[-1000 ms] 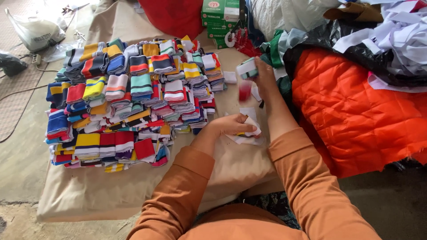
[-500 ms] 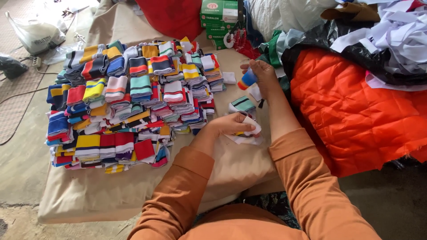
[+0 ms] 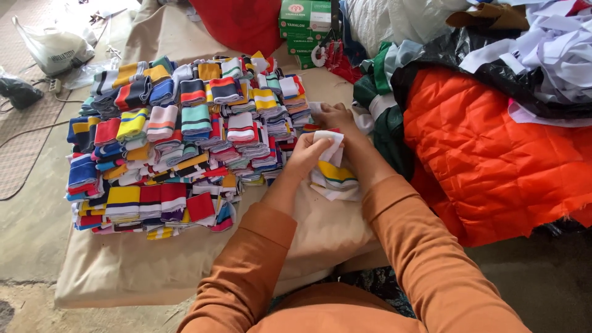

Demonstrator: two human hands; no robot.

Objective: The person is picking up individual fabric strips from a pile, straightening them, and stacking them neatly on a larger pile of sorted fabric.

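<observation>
— While the big stack of striped knit bands (image 3: 179,142) sits unchanged on the tan sheet (image 3: 154,265), what moved?
— The right hand (image 3: 336,116) came back; now left hand (image 3: 306,154) fingers pinch a white band (image 3: 327,143) over the small pile (image 3: 336,176).

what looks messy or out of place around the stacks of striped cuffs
The striped fabric stacks are fairly orderly, though their near edge slumps unevenly. The loose white scraps heaped over the orange quilted cloth look untidy.

Folded cuffs pile (image 3: 185,142) lies left of quilted jacket (image 3: 493,154).
</observation>
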